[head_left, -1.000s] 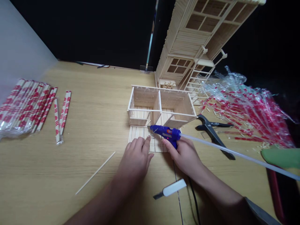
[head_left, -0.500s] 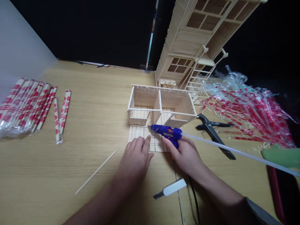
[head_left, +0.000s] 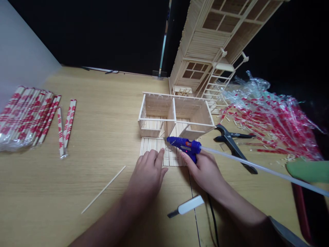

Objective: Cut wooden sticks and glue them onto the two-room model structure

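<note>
My right grip (head_left: 205,173) clasps a blue plastic glue gun (head_left: 183,144)
On the yellowish bench (head_left: 108,137), the pale wooden-stick model (head_left: 171,113) seems light, fragile: hold its slatted floor (head_left: 151,143), where my left grip (head_left: 147,171) rests, closure unclear.

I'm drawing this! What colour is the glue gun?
The glue gun is mostly blue, shown in the head view.
</note>
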Motion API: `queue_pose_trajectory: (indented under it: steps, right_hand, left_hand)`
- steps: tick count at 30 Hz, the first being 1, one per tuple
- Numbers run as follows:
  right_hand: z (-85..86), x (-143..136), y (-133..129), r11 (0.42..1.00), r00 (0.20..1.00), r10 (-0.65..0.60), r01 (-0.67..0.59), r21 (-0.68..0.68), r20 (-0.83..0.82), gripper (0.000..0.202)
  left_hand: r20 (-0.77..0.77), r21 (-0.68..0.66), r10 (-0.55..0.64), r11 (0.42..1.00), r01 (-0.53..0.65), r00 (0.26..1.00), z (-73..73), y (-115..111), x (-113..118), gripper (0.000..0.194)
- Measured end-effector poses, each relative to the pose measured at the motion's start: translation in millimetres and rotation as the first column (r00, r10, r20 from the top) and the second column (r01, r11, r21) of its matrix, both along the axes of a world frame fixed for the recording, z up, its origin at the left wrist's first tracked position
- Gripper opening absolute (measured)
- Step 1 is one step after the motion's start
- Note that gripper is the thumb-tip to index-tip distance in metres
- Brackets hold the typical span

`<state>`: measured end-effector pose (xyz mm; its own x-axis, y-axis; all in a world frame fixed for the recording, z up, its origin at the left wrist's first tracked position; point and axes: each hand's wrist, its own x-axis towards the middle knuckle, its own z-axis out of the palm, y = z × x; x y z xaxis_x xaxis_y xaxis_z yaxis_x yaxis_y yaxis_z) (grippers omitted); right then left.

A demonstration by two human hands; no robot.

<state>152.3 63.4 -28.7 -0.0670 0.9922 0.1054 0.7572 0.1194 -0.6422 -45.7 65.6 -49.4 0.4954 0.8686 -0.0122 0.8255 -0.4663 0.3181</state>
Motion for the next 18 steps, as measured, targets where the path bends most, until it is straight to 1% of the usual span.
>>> queue_pose_trajectory:
  steps: [6, 12, 18]
  right_hand:
    - [-1.2, 2.8, -3.3, 1.0, 1.0, -0.009, 0.009, -0.003, 0.02, 0.04]
    - [0.8, 6.1, -4.7, 1.0, 0.999, -0.022, 0.022, 0.01, 0.035, 0.04]
    - [2.2, 8.3, -6.8, 0.999, 0.999, -0.035, 0.036, -0.033, 0.036, 0.041]
  left_hand:
    - [0.001, -0.018, -0.002, 1.0, 0.002, 1.0, 1.0, -0.4, -0.5, 0.049]
    - [0.021, -0.002, 0.002, 1.0, -0.002, 1.0, 0.8, -1.0, -1.4, 0.049]
    - [0.02, 0.0, -0.004, 1.0, 0.004, 1.0, 1.1, -0.1, -1.5, 0.05]
